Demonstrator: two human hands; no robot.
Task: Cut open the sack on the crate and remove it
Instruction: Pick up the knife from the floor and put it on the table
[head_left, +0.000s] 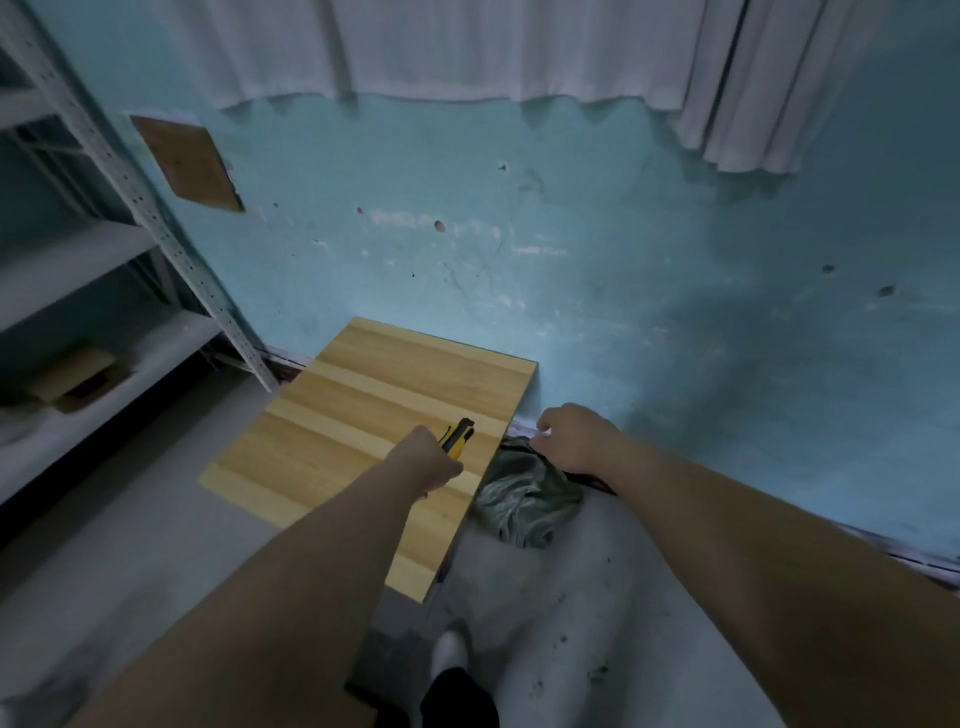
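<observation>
Left hand (434, 460) grips a knife (458, 438) over the crate (337, 431). Right hand (571, 440) is at the sack (524, 501) just right of it; grip unclear.

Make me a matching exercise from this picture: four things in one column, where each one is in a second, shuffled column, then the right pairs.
Things:
1. utility knife
2. sack
3. curtain
4. shelf rack

Places:
A. hanging along the top of the wall
B. crumpled by the right edge of the wooden board
C. held in the left hand
D. standing at the far left

Pairs: 1-C, 2-B, 3-A, 4-D
</observation>
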